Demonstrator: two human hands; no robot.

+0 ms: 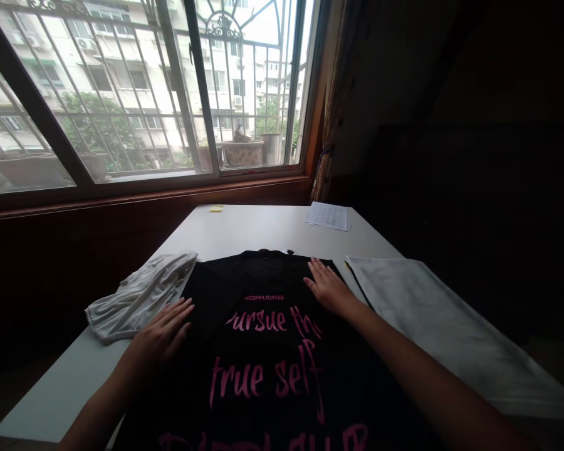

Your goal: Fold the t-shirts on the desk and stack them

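A black T-shirt (263,351) with pink lettering lies spread on the white table (258,228), its neckline toward the far side. Part of the left side looks folded inward over the print. My left hand (162,329) rests flat on the shirt's left edge, fingers stretched out. Near the upper right shoulder, my right hand (326,285) lies flat on the fabric with its fingers extended. The shirt's lower end runs out of view at the bottom.
A crumpled white garment (143,294) lies left of the shirt. Folded light-grey cloth (432,313) covers the table's right side. Papers (328,216) and a yellow note (216,208) lie at the far edge. Beyond stands a barred window (136,94) with a tied curtain (326,156).
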